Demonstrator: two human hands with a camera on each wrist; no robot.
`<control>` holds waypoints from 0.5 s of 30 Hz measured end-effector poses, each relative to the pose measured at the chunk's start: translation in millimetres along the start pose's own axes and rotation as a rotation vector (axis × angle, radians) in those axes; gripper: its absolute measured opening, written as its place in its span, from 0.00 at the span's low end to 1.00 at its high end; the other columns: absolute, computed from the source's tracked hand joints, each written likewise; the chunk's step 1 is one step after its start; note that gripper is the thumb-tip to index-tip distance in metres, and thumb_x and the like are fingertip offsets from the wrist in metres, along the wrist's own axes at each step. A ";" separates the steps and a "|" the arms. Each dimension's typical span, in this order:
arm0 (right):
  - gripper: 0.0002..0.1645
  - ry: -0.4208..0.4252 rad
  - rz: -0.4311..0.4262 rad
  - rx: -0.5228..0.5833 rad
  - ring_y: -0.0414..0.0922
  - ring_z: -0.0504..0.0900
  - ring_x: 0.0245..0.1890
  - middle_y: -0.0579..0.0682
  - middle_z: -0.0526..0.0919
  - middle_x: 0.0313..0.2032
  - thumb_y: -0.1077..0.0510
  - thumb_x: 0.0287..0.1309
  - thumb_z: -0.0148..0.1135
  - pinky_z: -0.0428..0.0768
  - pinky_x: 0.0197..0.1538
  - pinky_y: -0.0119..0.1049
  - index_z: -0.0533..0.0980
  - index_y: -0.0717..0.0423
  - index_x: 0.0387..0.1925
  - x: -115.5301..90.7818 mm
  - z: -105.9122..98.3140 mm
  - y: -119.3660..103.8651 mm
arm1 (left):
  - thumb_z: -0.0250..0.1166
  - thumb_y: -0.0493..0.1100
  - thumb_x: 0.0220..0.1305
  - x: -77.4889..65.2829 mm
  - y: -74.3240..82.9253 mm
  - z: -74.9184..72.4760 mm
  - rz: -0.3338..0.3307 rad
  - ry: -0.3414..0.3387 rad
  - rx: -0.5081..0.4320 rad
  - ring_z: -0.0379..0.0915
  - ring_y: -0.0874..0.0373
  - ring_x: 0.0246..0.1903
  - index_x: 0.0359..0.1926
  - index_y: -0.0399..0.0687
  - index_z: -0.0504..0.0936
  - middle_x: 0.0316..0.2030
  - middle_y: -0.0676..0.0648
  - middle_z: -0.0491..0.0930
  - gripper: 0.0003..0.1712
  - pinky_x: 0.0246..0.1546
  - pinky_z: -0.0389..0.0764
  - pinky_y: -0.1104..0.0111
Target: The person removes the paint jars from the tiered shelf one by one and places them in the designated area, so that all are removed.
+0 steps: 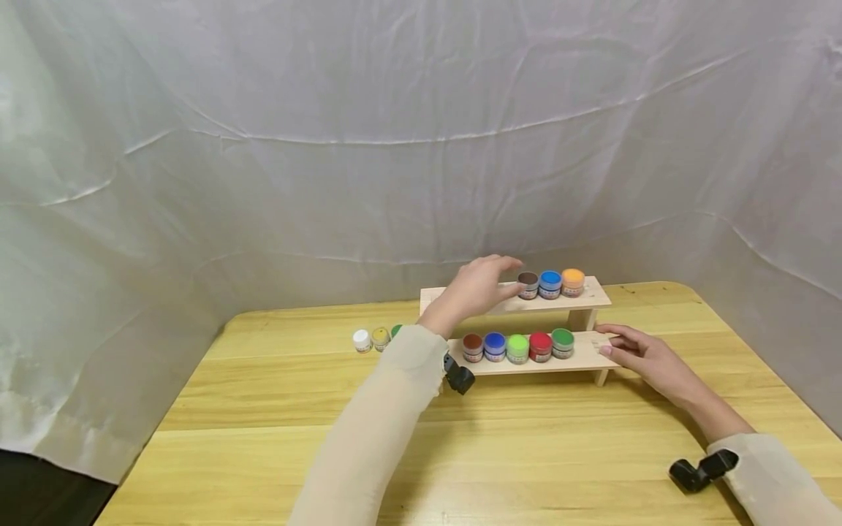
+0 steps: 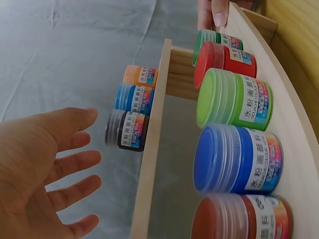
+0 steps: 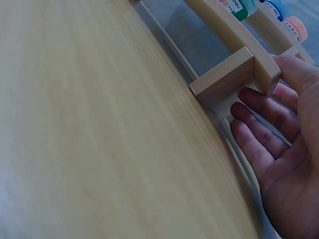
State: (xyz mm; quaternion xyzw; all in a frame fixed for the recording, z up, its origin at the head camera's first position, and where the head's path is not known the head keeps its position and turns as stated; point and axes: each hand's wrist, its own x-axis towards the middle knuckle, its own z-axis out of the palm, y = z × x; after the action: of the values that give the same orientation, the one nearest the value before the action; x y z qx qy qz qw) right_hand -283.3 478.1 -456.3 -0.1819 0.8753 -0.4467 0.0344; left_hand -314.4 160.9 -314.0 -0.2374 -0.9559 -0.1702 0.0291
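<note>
A: The head view looks forward and down over the whole surface [image 1: 276, 409], from well back; the wooden rack [image 1: 595, 296] sits mid-frame.

B: Both wrist views sit close; left faces the rack's [image 2: 149, 164] jars, right its end post [image 3: 224, 82]; all three share that rack.

You face a pale wooden worktop [image 1: 263, 438] with rounded corners, hemmed on three sides by creased white sheeting [image 1: 329, 146] under soft, even light.

White jar [image 1: 361, 340], yellow jar [image 1: 380, 337] on wooden table [image 1: 263, 409] left of the rack; creased white cloth [image 1: 329, 146] behind
</note>
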 end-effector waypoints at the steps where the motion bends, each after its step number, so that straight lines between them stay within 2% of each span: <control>1: 0.31 0.001 0.000 -0.001 0.32 0.76 0.44 0.57 0.79 0.51 0.48 0.70 0.57 0.73 0.44 0.22 0.66 0.55 0.69 0.0 0.0 0.4 | 0.58 0.58 0.70 1.8 0.7 0.6 -0.004 -0.003 0.004 0.66 0.57 0.63 0.66 0.55 0.73 0.61 0.54 0.75 0.28 0.65 0.63 0.59; 10: 0.31 0.011 -0.024 0.002 0.33 0.77 0.43 0.56 0.79 0.49 0.49 0.70 0.57 0.74 0.42 0.23 0.67 0.56 0.68 1.0 1.1 2.8 | 0.60 0.62 0.66 18.2 3.4 11.0 -0.033 -0.025 0.022 0.69 0.59 0.59 0.66 0.53 0.73 0.57 0.55 0.77 0.32 0.62 0.67 0.62; 15: 0.30 0.010 -0.026 0.010 0.33 0.78 0.43 0.56 0.79 0.48 0.49 0.70 0.57 0.74 0.43 0.23 0.67 0.56 0.68 1.3 1.3 1.6 | 0.62 0.65 0.63 22.6 6.8 14.4 -0.043 -0.029 0.062 0.71 0.60 0.55 0.65 0.54 0.75 0.54 0.55 0.78 0.34 0.58 0.70 0.63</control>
State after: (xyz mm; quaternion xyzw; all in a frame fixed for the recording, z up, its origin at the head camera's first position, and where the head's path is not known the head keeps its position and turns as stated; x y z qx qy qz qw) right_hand -284.7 477.5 -458.2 -0.1910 0.8708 -0.4523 0.0249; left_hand -330.9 181.4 -322.4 -0.2181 -0.9660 -0.1377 0.0191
